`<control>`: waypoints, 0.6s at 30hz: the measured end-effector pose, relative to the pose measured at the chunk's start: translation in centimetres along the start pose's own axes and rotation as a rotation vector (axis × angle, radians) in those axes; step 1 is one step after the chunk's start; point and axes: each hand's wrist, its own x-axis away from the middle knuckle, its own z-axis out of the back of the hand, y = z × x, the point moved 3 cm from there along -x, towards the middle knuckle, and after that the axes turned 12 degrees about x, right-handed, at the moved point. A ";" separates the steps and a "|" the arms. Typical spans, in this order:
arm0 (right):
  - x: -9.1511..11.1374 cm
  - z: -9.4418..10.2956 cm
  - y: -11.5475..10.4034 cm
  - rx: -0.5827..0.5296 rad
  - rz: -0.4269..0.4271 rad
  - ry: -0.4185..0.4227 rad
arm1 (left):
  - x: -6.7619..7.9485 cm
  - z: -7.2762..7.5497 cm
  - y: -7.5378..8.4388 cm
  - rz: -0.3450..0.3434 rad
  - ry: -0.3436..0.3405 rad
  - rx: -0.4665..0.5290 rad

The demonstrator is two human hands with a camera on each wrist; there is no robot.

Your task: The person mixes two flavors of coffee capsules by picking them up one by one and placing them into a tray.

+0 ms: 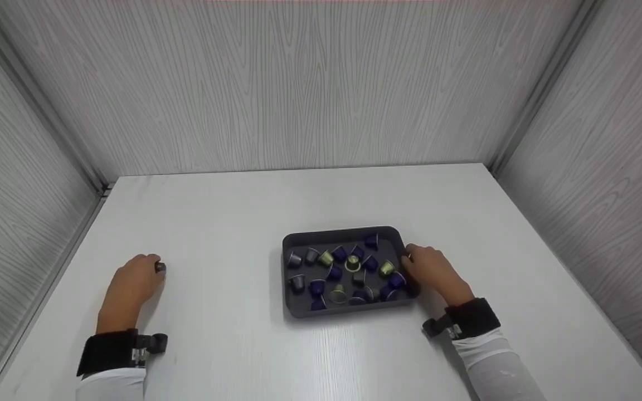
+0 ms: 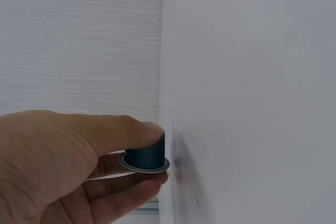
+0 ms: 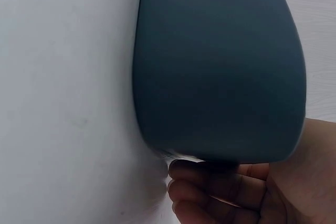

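My left hand [image 1: 131, 281] pinches a coffee capsule [image 2: 146, 158] between thumb and fingers, close over the table at the left. The capsule looks dark teal in the left wrist view, its rimmed end facing down there. A dark grey rectangular tray [image 1: 310, 313] sits right of centre, holding several coffee capsules in purple, green [image 1: 387, 268] and grey [image 1: 297, 283]. My right hand [image 1: 432, 270] grips the tray's right side. In the right wrist view its fingers [image 3: 210, 187] curl against the tray's outer wall, and the thumb is hidden behind the tray.
The white table [image 1: 215, 223] is bounded by a grey wood-grain panel [image 1: 298, 89] at the back and similar panels at left [image 1: 14, 195] and right [image 1: 599, 167]. Black bands with small cameras circle both wrists, over white sleeves.
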 end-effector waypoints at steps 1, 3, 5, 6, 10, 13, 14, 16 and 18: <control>0.0 0.0 0.0 0.001 0.001 0.004 | -0.1 0.0 0.3 -0.011 0.006 0.003; 0.0 0.1 -0.1 0.004 0.003 0.010 | -0.4 -0.1 1.1 -0.035 0.022 0.007; 0.0 0.1 -0.1 0.005 0.005 0.012 | -0.8 -0.1 2.0 -0.053 0.040 0.002; 0.0 0.1 -0.1 0.005 0.006 0.012 | -1.0 -0.1 2.4 -0.060 0.049 0.002; -0.1 0.1 -0.1 0.005 0.006 0.002 | -1.8 -0.1 4.4 -0.096 0.068 -0.007; -0.2 0.0 0.0 0.003 -0.004 -0.010 | -2.4 -0.2 6.1 -0.126 0.071 -0.016; -0.2 0.0 0.1 0.003 -0.007 -0.014 | -2.6 -0.3 6.7 -0.137 0.074 -0.022; -0.2 -0.1 0.1 0.004 -0.011 -0.018 | -3.0 -0.4 8.0 -0.158 0.081 -0.033; -0.2 -0.1 0.2 0.003 -0.015 -0.022 | -3.5 -0.6 9.3 -0.185 0.089 -0.048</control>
